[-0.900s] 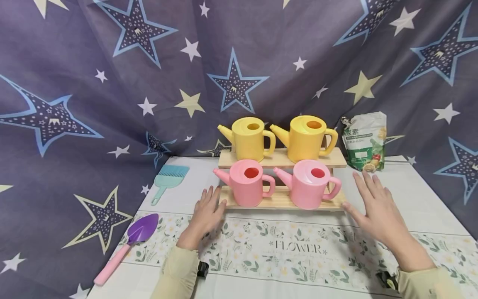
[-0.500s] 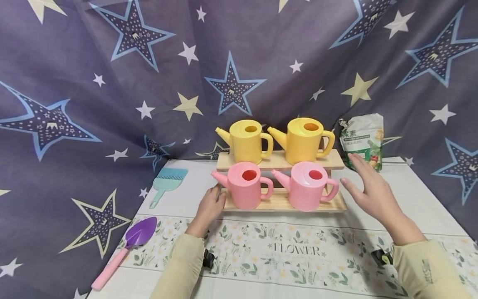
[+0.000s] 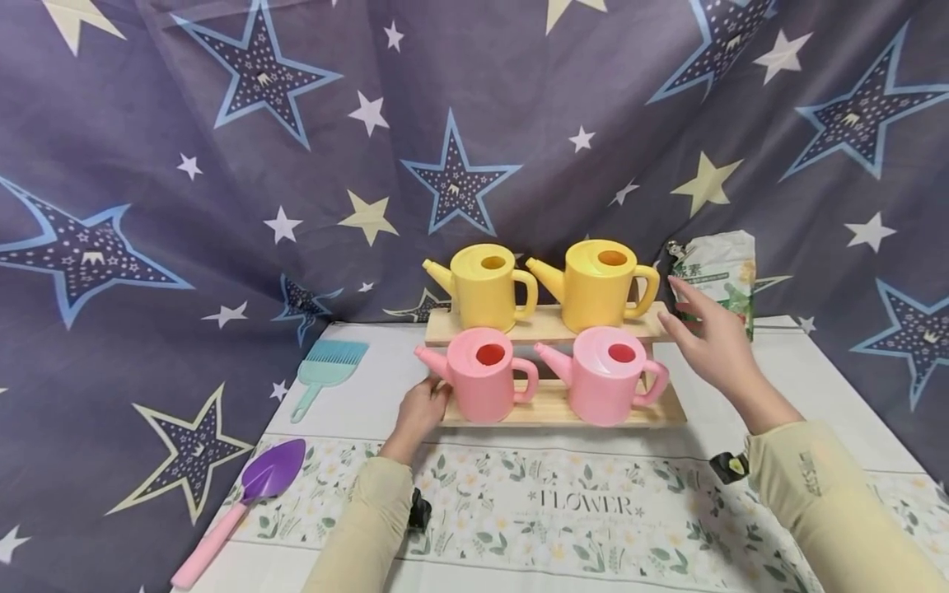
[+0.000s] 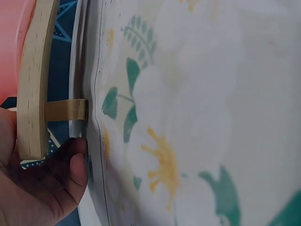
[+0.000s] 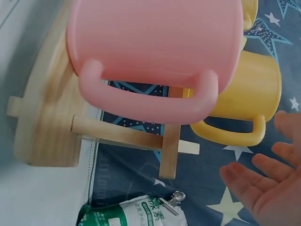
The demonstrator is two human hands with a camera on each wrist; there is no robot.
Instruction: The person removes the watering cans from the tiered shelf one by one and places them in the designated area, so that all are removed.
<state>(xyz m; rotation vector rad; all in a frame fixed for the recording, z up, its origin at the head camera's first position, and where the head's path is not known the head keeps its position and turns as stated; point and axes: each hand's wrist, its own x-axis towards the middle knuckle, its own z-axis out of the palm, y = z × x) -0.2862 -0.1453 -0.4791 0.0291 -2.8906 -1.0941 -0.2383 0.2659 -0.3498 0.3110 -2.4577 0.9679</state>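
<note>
A two-step wooden rack bears two pink watering cans on its lower step and two yellow ones on the upper. My left hand is at the left end of the lower step; in the left wrist view its curled fingers reach around the board's end. To the right of the upper step, my right hand is raised with spread fingers, near the right yellow can's handle and touching nothing; the right wrist view shows that handle beside the fingertips.
A white and green pouch with a metal clip stands behind my right hand. At the left lie a teal brush and a purple trowel with a pink handle. A starry cloth hangs behind the table.
My left hand has gone from lying flat beside the rack to curling at its lower step's end. The right hand has risen and moved towards the upper step. The camera view has shifted slightly.
</note>
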